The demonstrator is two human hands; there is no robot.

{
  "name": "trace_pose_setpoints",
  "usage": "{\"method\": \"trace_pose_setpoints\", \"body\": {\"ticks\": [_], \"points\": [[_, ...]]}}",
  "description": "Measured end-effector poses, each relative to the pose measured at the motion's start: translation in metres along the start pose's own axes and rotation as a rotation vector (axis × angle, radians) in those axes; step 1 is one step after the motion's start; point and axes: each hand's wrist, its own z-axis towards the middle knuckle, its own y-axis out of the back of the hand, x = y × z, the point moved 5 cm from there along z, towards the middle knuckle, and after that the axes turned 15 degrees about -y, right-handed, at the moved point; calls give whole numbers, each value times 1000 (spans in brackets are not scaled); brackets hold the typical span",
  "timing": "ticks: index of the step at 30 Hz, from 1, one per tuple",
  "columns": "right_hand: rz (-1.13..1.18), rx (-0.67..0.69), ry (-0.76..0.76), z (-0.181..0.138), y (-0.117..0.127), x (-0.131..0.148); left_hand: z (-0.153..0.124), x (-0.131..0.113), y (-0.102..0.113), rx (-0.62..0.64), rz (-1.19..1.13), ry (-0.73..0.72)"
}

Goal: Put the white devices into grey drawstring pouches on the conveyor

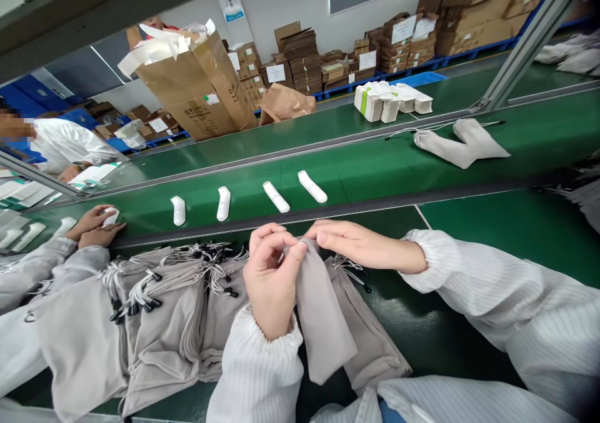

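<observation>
Between my two hands hangs a grey drawstring pouch (323, 323), its top edge pinched by my left hand (274, 279). My right hand (359, 243) meets the same edge with its fingertips, the fingers stretched together over the top; whether they grip the cloth is hard to see. Behind it another grey pouch (375, 348) lies on the green table. To the left, stacks of grey pouches (164, 342) lie with white cords and black cord ends bunched at their tops.
Several white curved pieces (277, 197) lie spaced along the green conveyor belt (375, 179). A filled grey pouch (462, 145) sits farther right. A co-worker's hands (100, 226) hold a white piece at left. White boxes (391, 101) and a large carton (197, 85) stand behind.
</observation>
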Motion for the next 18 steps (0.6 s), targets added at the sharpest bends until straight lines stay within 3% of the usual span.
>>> {"method": "trace_pose_setpoints", "body": {"ticks": [3,6,7,9,12,14,16,18], "points": [[293,52,-133,-13,7,8,4,12,15,-126,-92,97],[615,-125,-116,-32,33,27,-1,24,33,-264,-159,157],[661,-193,-87,-38,43,34,-4,25,34,-235,-140,143],[673,-380,31,-48,67,47,-16,25,29,-51,-17,52],[477,-757,314,-56,104,56,-42,28,10,283,222,-103],[225,-941,402,-50,123,50,-58,35,0,432,343,-168],[-125,-996,284,-26,135,30,-66,40,-6,513,465,-225],[-439,-949,72,8,143,0,-69,42,-10,583,568,-286]]}}
